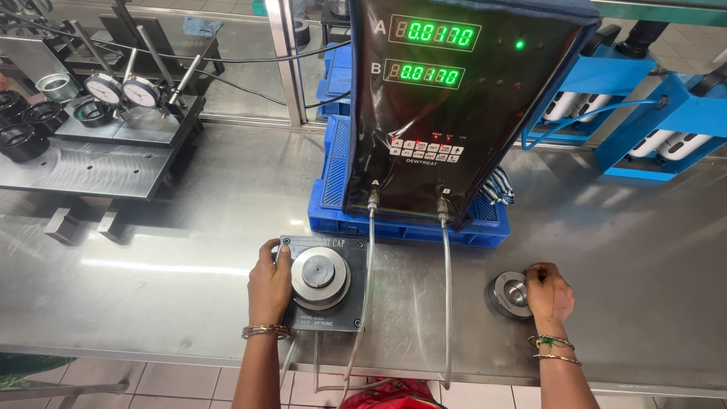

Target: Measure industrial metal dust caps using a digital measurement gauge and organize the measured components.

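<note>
Head view looks down on a steel bench where both hands rest on round metal parts. Left hand lies with its fingers curled against the left side of a grey gauge block, thumb by the block's upper corner, seemingly steadying it; a stepped steel ring sits on the block just right of those fingers. Right hand is closed lightly round the right edge of a second ring, which lies flat on the bench; whether it is gripped or only touched is hard to tell. Two clear hoses run between the hands, from a black readout box beyond them down over the near bench edge. That box leans in a blue crate just beyond the left hand. Open bench stretches right of the right hand and left of the left hand; dial gauges stand well off beyond the left hand.
</note>
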